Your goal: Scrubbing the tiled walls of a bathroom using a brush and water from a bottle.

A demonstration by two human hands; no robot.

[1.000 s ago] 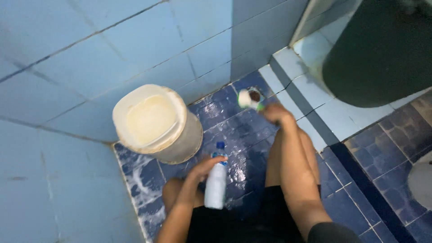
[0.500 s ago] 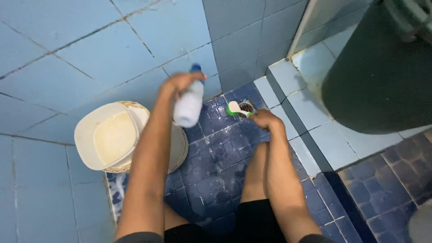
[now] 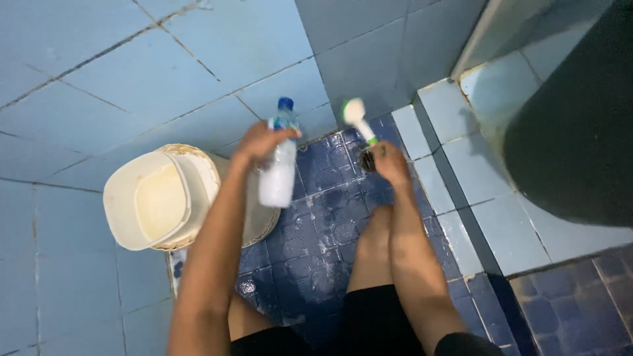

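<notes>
My left hand (image 3: 259, 142) grips a clear plastic bottle (image 3: 279, 163) with a blue cap and white liquid inside, held up above the wet dark blue floor tiles (image 3: 316, 224). My right hand (image 3: 389, 161) holds a white scrub brush (image 3: 357, 117) with a green handle, its head raised toward the corner of the light blue tiled wall. A floor drain (image 3: 364, 158) lies just beside my right hand. My bare knees and black shorts show at the bottom.
A cream bucket (image 3: 171, 198) with pale liquid stands against the left wall. A raised light blue tiled step (image 3: 455, 171) runs to the right, with a large dark green container (image 3: 573, 125) on it.
My left hand lifted the bottle from the floor up to chest height and holds it there. My right hand raised the brush head from the drain toward the wall corner.
</notes>
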